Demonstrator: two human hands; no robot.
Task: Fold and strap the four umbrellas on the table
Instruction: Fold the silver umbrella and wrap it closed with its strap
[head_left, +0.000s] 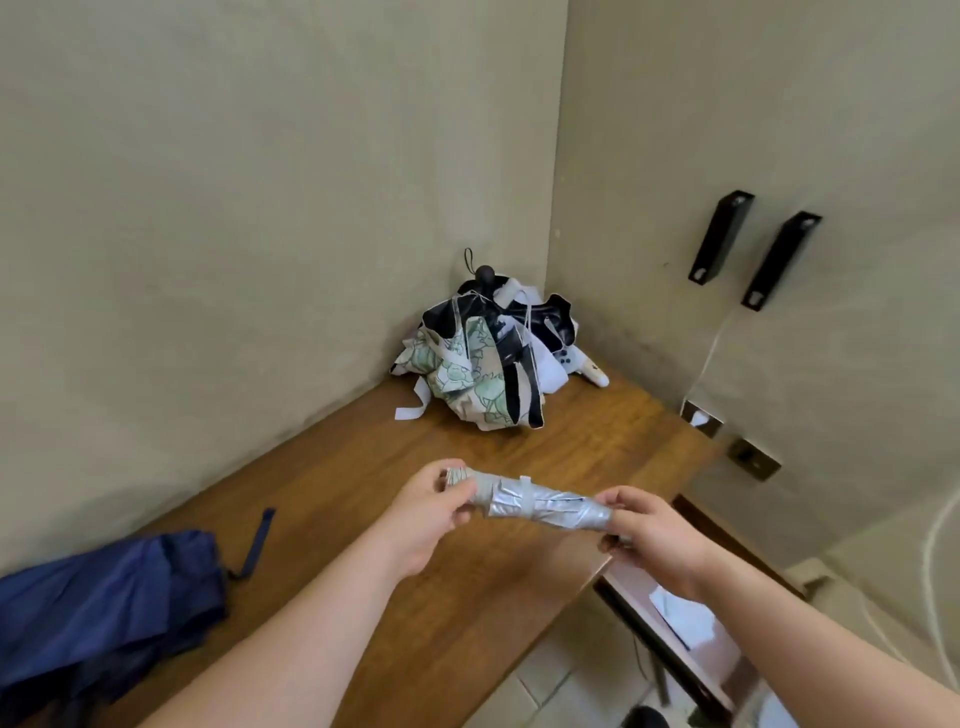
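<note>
— Which step is this?
— The silver umbrella, rolled tight with its strap across it, is held above the table at 6 o'clock; setting it down likely comes next.

— And the grip?
— The left hand and right hand curl round opposite ends. Unfolded umbrellas wait at 12 o'clock, a blue umbrella at 8.
</note>
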